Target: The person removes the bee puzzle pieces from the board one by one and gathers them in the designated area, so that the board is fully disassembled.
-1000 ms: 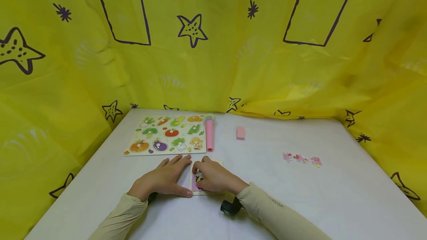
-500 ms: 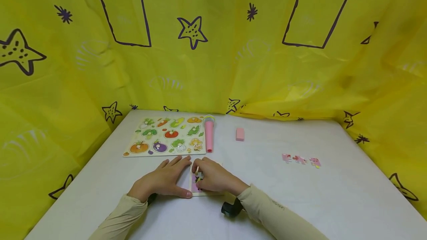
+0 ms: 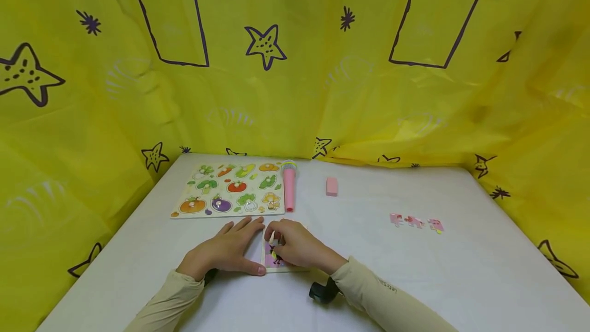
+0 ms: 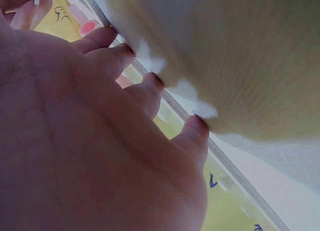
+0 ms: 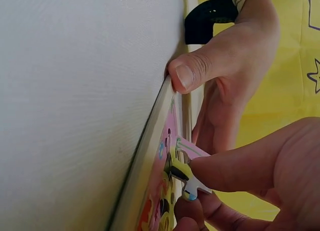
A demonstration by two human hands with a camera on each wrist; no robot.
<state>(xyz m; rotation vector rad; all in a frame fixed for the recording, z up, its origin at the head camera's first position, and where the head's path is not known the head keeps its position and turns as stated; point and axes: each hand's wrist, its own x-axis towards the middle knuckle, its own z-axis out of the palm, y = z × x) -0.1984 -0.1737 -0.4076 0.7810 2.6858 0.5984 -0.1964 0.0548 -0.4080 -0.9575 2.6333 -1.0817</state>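
left hand rests at the edge of a tray while the right hand pinches a piece over it.

from left: a vegetable board lies flat beyond the left hand, whose fingers are straight and spread, gripping nothing, its thumb on the tray's near-left corner. the pink-printed tray lies flat on the white table. right thumb and fingertips grasp the piece, tilted; whether it touches the tray is unclear. a pink microphone lies just beside the board; farther right sit a pink block and, well apart, three loose pieces in a row.
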